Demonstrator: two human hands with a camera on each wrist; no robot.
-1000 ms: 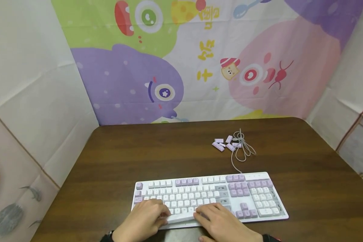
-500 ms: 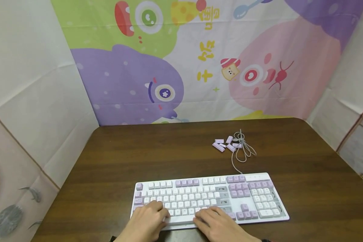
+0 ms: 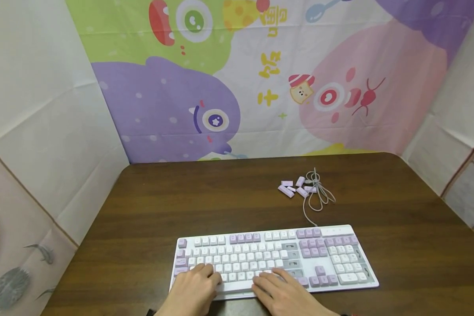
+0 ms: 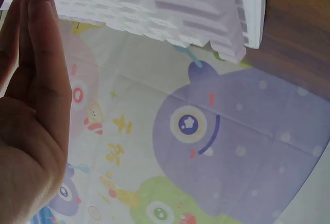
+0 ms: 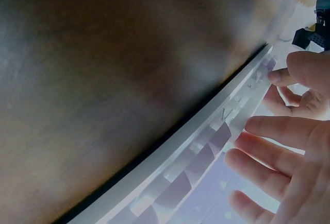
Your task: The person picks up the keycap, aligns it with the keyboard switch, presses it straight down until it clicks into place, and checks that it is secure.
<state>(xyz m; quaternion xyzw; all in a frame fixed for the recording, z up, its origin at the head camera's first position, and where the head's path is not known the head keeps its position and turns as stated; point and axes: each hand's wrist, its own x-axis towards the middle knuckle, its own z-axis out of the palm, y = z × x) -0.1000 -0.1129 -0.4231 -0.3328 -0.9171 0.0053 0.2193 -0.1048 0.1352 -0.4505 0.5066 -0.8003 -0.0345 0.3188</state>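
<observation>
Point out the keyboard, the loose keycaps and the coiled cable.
keyboard [image 3: 341, 256], head view, on the number pad.
loose keycaps [image 3: 285, 191], head view, on the front left cap of the cluster.
coiled cable [image 3: 320, 199], head view, on its loops.

keyboard [image 3: 274, 256] on table [image 3: 181, 202], keycaps [image 3: 294, 187] behind

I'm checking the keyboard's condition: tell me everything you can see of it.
The keyboard is a full-size, white plastic-looking board with white and lilac keycaps, lying flat near the table's front edge. Several grey gaps right of the main block lack caps. A grey cable runs from its back edge. The left hand and right hand rest on its bottom rows.
</observation>
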